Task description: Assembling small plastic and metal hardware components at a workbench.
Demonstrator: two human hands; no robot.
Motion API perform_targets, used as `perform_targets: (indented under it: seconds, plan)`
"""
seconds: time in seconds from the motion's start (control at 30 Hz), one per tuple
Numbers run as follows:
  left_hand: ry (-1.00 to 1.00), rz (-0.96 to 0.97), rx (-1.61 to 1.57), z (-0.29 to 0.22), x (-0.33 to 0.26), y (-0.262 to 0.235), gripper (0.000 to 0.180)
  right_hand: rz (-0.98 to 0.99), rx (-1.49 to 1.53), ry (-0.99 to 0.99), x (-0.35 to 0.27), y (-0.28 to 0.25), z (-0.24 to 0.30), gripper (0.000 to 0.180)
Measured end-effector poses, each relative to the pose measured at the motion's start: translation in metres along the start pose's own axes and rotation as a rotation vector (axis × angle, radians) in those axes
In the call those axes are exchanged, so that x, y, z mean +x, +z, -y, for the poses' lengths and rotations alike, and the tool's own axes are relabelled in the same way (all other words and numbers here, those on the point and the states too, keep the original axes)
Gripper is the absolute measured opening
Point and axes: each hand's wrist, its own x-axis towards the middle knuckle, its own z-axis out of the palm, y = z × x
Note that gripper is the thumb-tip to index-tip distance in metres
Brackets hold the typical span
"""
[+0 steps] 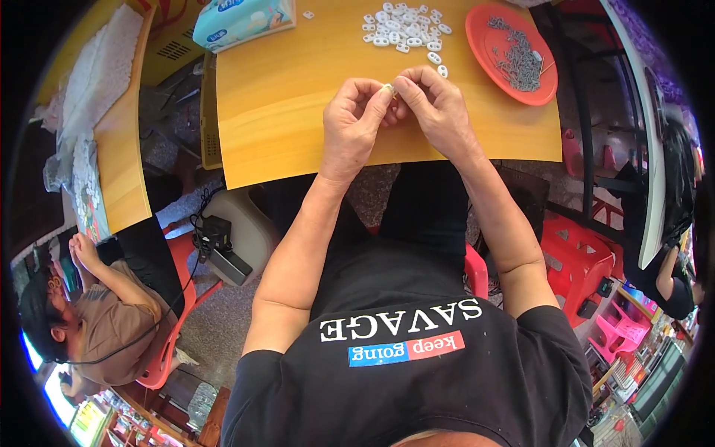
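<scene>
Fingertips of left hand [356,119] and right hand [436,108] pinch one small white piece [388,89] together.

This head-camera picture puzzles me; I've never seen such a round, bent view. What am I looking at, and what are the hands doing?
The camera sits on a person's head and looks down through a fisheye lens, so straight edges bend. The forearms rising from below are the wearer's own. The left hand and right hand meet over a yellow wooden table, pinching one small white plastic piece between their fingers. Beyond them lie a pile of small white plastic pieces and a round red plate of small grey metal parts. Another person sits lower left.
</scene>
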Motion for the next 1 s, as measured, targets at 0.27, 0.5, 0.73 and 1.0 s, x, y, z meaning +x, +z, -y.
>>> perform_targets:
  seconds: [0.27,0.5,0.73,1.0]
  plan:
    - [0.025,0.007,0.028,0.002,0.000,0.000,0.010,0.009,-0.073,-0.002,0.002,-0.002,0.002,0.018]
    - [0.024,-0.058,0.001,0.002,-0.001,0.002,0.009,-0.137,0.031,-0.052,-0.006,0.019,-0.001,0.014]
    - [0.027,-0.105,-0.009,0.002,-0.003,0.006,0.009,-0.254,-0.023,-0.149,-0.010,0.030,-0.010,0.011]
    - [0.012,0.005,0.005,0.003,0.002,0.001,0.009,-0.060,0.106,0.008,-0.003,0.000,0.000,0.016]
